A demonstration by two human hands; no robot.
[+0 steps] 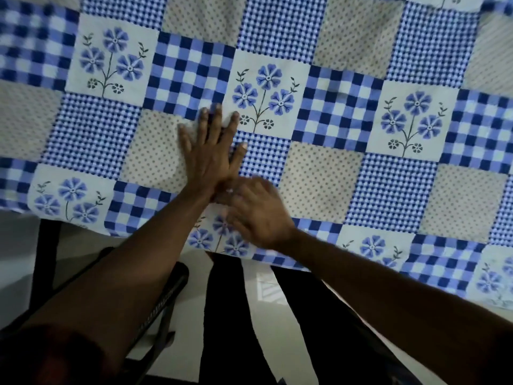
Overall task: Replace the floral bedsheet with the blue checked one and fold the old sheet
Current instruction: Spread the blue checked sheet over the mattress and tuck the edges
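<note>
The blue checked bedsheet (333,112), a patchwork of gingham, dotted and blue-flower squares, lies spread flat over the bed and fills the upper part of the view. My left hand (211,151) lies flat on it with fingers straight and spread, pressing the cloth near the middle. My right hand (258,215) is blurred, palm down, just behind the left wrist near the sheet's near edge; its fingers look relaxed and hold nothing. The floral sheet is not in view.
The sheet's near edge (277,262) hangs over the bedside toward me. A dark metal frame (47,259) stands at the lower left on the pale floor (272,323). My dark trouser legs (224,315) are right below the edge.
</note>
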